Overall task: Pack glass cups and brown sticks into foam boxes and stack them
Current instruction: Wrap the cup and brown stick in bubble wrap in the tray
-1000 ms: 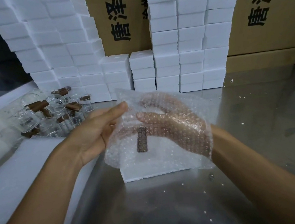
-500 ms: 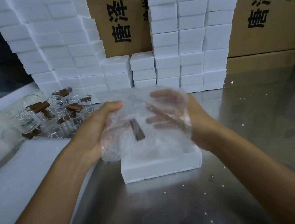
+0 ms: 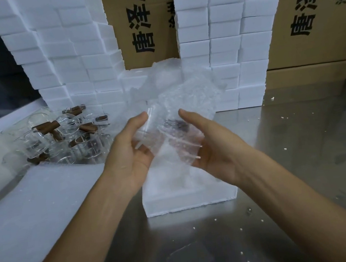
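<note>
One open foam box point(image 3: 190, 199) on desk point(image 3: 286, 181) before you; one bubble wrap point(image 3: 179, 116) bundle above it, brown stick point(image 3: 175, 126) dimly inside. Cup-and-stick pile point(image 3: 62, 142) at left, count unclear. Stacked foam boxes point(image 3: 233, 44) wall rear edge; bare desk right. Your left hand point(image 3: 131, 156) and right hand point(image 3: 212, 145) cup wrap, fingers curled.

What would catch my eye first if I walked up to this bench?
Both hands, left hand and right hand, hold a crumpled clear bubble-wrap bundle over an open white foam box at centre. Behind rise tall stacks of white foam boxes; at left lies a heap of clear glass cups and brown sticks.
</note>
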A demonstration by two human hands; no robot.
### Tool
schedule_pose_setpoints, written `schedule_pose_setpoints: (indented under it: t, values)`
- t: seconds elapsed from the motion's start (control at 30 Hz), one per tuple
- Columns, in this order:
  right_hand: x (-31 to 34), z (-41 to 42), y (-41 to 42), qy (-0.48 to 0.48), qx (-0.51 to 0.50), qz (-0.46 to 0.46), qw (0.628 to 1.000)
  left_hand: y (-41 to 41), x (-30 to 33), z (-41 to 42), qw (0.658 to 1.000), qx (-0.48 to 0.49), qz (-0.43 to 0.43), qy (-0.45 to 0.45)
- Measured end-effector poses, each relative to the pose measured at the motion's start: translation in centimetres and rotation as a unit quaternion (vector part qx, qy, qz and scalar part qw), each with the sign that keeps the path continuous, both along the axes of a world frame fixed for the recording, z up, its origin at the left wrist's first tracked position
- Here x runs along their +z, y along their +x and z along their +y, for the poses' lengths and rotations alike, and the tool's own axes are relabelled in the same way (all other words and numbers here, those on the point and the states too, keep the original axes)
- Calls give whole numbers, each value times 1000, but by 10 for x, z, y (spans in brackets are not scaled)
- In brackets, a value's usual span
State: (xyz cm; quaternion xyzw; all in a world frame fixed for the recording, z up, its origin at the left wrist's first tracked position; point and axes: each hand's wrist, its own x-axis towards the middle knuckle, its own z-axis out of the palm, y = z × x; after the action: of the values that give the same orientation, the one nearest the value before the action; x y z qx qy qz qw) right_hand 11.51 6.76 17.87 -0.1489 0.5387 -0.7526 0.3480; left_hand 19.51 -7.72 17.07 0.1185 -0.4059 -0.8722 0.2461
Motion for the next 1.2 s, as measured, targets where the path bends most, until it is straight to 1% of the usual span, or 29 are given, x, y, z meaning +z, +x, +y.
schedule_pose_setpoints:
  t: [0.17, 0.3, 0.47, 0.6, 0.73, 0.77, 0.87, 0.93, 1.0, 1.1, 1.2]
  values:
    - [4, 2, -7, -12, -113, 100, 988, -1, -3, 8, 996, -47, -12, -70]
    - [4, 4, -13, -19, -168, 177, 970, 1, -4, 12, 991, -89, -21, -98]
    - [5, 5, -15, -42, -183, 222, 957, 4, -3, 10, 988, -105, -33, -107]
    - [-2, 4, -18, -26, -192, 274, 942, 5, -3, 7, 979, -101, -53, -170]
    - [-6, 3, -19, -6, -186, 303, 935, 6, 4, 4, 967, -107, -76, -219]
    - [-7, 2, -19, -3, -179, 307, 935, 6, 5, 5, 967, -90, -82, -222]
    - [-10, 0, -15, 6, -154, 320, 935, 4, 5, 4, 971, 18, -86, -223]
    - [-11, -1, -14, 14, -147, 327, 934, 4, 5, 3, 968, 68, -79, -227]
    - [-11, -1, -14, 15, -145, 324, 935, 5, 6, 1, 967, 97, -62, -228]
    - [-11, 0, -14, 13, -140, 317, 938, 8, 9, 0, 970, 113, -43, -211]
    - [-11, -1, -11, 14, -133, 309, 941, 6, 7, 5, 965, 137, -60, -215]
